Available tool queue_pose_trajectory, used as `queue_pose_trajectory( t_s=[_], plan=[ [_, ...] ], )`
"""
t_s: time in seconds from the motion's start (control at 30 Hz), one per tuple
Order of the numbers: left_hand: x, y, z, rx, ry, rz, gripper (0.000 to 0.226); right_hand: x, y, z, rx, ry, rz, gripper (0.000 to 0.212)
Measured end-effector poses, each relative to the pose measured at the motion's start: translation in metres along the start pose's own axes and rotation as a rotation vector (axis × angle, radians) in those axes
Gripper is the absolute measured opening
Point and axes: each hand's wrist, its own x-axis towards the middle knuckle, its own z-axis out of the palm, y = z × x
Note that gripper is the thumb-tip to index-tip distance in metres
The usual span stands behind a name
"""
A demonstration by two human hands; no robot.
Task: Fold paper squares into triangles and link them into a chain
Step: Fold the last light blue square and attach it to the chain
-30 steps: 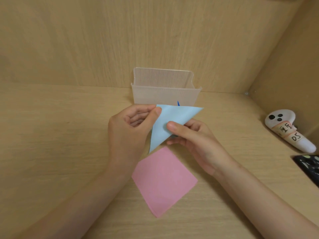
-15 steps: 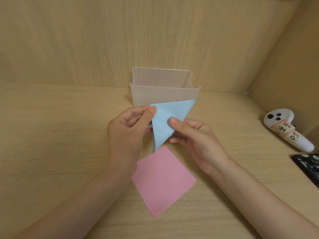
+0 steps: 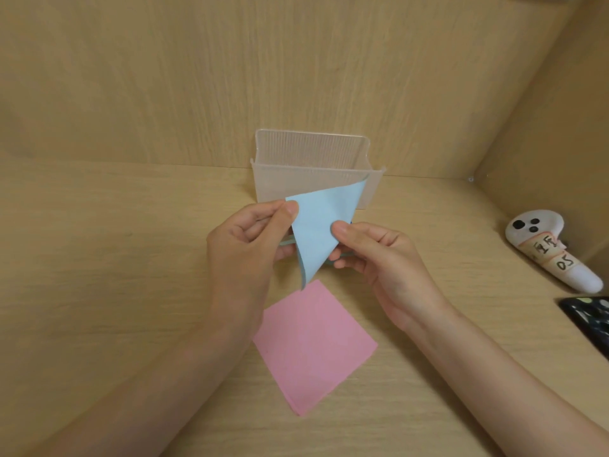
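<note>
A light blue paper (image 3: 318, 225) folded into a triangle is held up above the wooden desk, one tip pointing down. My left hand (image 3: 245, 255) pinches its upper left corner between thumb and forefinger. My right hand (image 3: 379, 258) pinches its right edge, thumb on the front face. More blue paper edges show just behind and below the triangle, mostly hidden by my fingers. A flat pink paper square (image 3: 313, 347) lies on the desk below both hands, turned like a diamond.
A clear ribbed plastic box (image 3: 309, 159) stands behind the hands against the wooden back wall. A white controller with a handwritten label (image 3: 553, 252) lies at the right by the side wall. A dark object (image 3: 590, 321) sits at the right edge.
The blue triangle has turned and narrowed; its right tip has swung upward in front of the box. Both hands keep their pinch and have shifted only slightly.
</note>
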Motion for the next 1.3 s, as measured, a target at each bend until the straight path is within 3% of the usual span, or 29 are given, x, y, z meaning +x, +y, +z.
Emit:
queue_pose_trajectory(
  t_s=[0.23,0.53,0.77,1.0,1.3],
  plan=[
    [0.004,0.003,-0.001,0.055,-0.052,-0.005,0.005,-0.001,-0.002,-0.002,-0.012,0.003,-0.017,0.018],
    [0.01,0.007,-0.009,0.327,-0.273,-0.066,0.009,-0.002,-0.006,-0.003,-0.21,-0.052,-0.055,0.012],
    [0.009,0.002,-0.008,0.295,-0.208,-0.085,0.008,-0.003,-0.004,-0.001,-0.172,-0.038,-0.048,0.009],
    [0.013,0.011,-0.012,0.398,-0.387,-0.165,0.007,-0.004,-0.005,-0.001,-0.211,-0.084,-0.049,0.008],
    [0.008,0.008,-0.009,0.343,-0.365,-0.181,0.006,-0.004,-0.002,-0.001,-0.234,-0.11,-0.067,0.004]
  ],
)
